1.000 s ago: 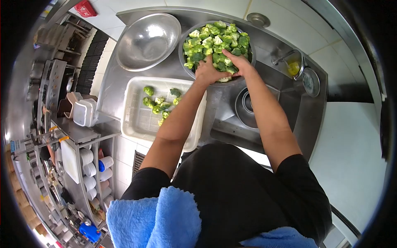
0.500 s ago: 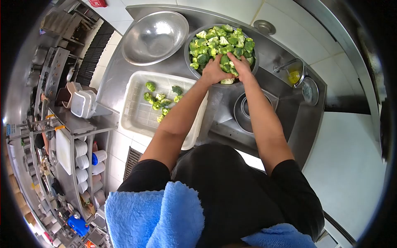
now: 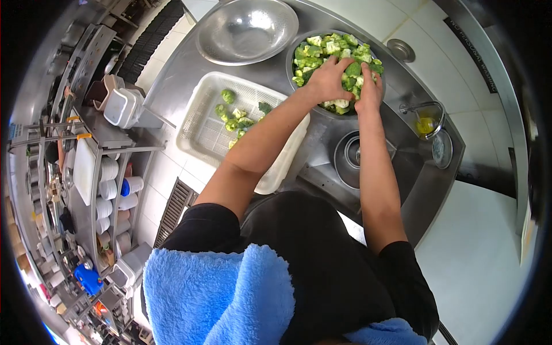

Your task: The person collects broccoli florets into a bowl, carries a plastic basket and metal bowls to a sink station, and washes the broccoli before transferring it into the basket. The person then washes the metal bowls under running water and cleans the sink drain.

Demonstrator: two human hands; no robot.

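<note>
Cut broccoli florets (image 3: 315, 50) fill a round metal basin (image 3: 292, 63) at the upper centre. My left hand (image 3: 330, 80) reaches into the basin, its fingers curved over florets with the thumb on the near side. Facing it from the right, my right hand (image 3: 370, 92) has its fingers pushed in among the florets. A clump of broccoli lies cupped between both hands, and some fingertips are hidden in it. Left of my left forearm, a white perforated plastic basket (image 3: 192, 123) holds several loose florets (image 3: 244, 122).
A shiny metal bowl (image 3: 247, 29) stands behind the basket on the steel counter (image 3: 178, 75). Right of the basket is a sink (image 3: 397, 158) with a round metal drain piece. A wire holder (image 3: 428, 118) with something yellow hangs at the right. Shelves with stacked white containers (image 3: 108, 190) stand left.
My view has shifted, so basin, basket and bowl appear moved. Both hands stay in the broccoli; my left hand now lies farther over the florets and my right hand has turned more upright.
</note>
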